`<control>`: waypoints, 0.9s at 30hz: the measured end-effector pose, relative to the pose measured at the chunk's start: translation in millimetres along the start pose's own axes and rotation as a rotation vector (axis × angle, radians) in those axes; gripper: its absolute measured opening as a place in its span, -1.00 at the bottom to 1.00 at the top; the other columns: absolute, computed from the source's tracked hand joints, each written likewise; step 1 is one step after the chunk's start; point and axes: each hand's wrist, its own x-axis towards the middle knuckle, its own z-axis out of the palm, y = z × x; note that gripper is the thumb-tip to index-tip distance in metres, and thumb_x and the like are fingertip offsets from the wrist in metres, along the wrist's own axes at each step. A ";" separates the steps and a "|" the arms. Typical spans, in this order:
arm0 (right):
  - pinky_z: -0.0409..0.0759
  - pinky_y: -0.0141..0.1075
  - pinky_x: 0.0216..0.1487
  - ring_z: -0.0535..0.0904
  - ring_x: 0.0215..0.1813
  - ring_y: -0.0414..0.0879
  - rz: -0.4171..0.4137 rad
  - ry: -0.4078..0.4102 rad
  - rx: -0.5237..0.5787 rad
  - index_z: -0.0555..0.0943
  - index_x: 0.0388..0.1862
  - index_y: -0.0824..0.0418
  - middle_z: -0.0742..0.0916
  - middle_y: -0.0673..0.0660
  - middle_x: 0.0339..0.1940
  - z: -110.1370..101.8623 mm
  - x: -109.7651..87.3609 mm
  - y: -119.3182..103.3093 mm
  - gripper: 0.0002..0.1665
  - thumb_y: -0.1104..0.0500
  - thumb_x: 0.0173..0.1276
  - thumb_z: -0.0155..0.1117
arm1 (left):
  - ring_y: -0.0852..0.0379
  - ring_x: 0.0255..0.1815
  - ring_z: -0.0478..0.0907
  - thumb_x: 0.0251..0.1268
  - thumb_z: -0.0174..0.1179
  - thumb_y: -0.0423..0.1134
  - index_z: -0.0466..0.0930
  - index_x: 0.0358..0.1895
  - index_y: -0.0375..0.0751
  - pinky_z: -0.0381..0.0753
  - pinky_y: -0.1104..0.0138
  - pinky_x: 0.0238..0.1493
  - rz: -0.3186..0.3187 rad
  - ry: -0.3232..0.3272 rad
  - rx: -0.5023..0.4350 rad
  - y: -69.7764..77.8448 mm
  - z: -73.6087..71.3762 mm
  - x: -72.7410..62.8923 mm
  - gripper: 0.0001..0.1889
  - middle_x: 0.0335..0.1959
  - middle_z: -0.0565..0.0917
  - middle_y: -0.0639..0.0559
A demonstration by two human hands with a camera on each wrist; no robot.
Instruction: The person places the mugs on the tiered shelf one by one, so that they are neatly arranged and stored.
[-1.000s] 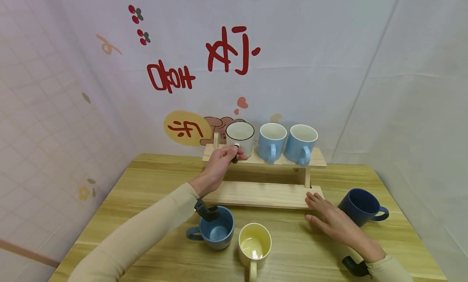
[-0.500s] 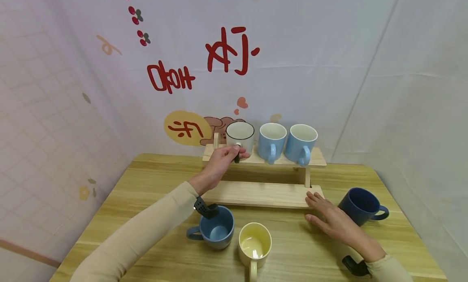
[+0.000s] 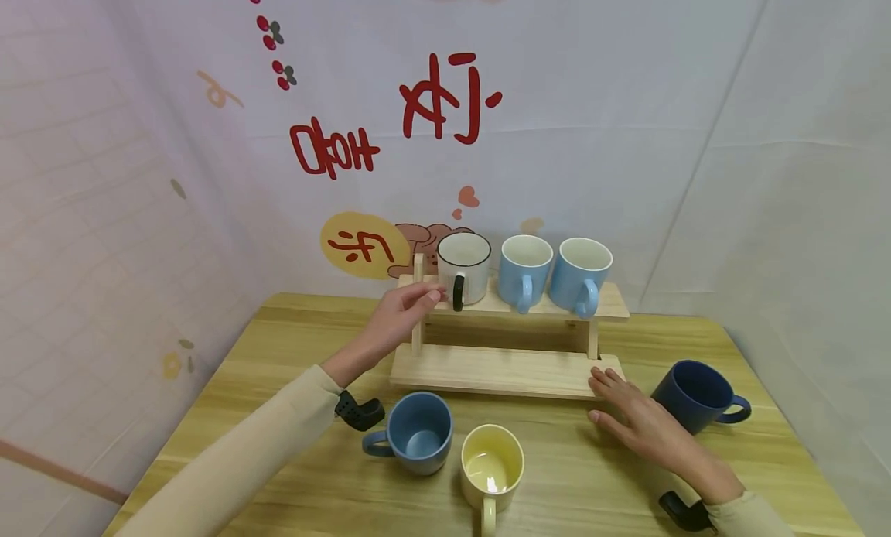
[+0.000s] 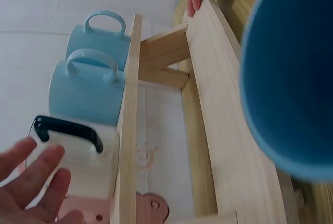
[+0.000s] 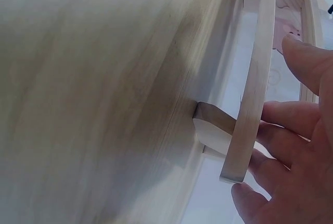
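The left hand [image 3: 400, 312] grasps nothing; its fingers, slightly bent and spread, reach beside the black handle [image 3: 459, 292] of a white mug [image 3: 476, 282], and it's unclear whether they touch it. That mug stands upright near the left end of the upper board [image 3: 612, 302] of a wooden shelf, its handle turned to the front edge. 2 light-blue mugs [image 3: 515, 278] follow toward the board's right end, also upright. The right hand [image 3: 643, 425], likewise gripping nothing, rests its extended fingertips at the right front corner of the lower board [image 3: 501, 371]. Just beside it, toward the right edge of the counter [image 3: 292, 343], sits a navy mug [image 3: 685, 401]. Between the shelf and the counter's near edge stand a grey-blue mug [image 3: 420, 440] and a yellow mug [image 3: 492, 467].
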 end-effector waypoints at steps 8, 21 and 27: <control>-0.06 -0.53 0.52 0.34 0.50 0.41 -0.004 0.006 0.005 0.53 0.43 0.34 0.48 0.31 0.52 -1.3 -1.3 -0.5 -0.34 -0.01 0.52 0.34 | -0.12 0.38 0.52 0.68 0.02 -0.02 0.52 0.40 -0.27 0.43 -0.07 0.43 0.032 -0.076 -0.004 -7.0 -21.1 -26.5 -0.52 0.25 0.67 -0.10; -0.22 -0.70 0.38 0.35 0.48 0.43 -0.020 0.002 0.007 0.54 0.41 0.35 0.49 0.33 0.50 -1.1 -0.8 0.1 -0.35 0.00 0.50 0.35 | -0.10 0.47 0.43 0.73 -0.08 -0.04 0.42 0.50 -0.20 0.36 -0.16 0.44 0.016 -0.177 0.030 -41.3 -39.0 -62.9 -0.51 0.26 0.68 -0.02; 0.09 -0.40 0.56 0.33 0.51 0.40 -0.001 -0.020 -0.012 0.53 0.44 0.32 0.48 0.30 0.52 -3.3 0.1 -0.1 -0.34 -0.02 0.51 0.34 | -0.12 0.46 0.44 0.74 -0.11 -0.06 0.37 0.53 -0.16 0.33 -0.17 0.46 -0.011 -0.215 0.011 -55.3 -51.3 -78.7 -0.52 0.31 0.65 -0.02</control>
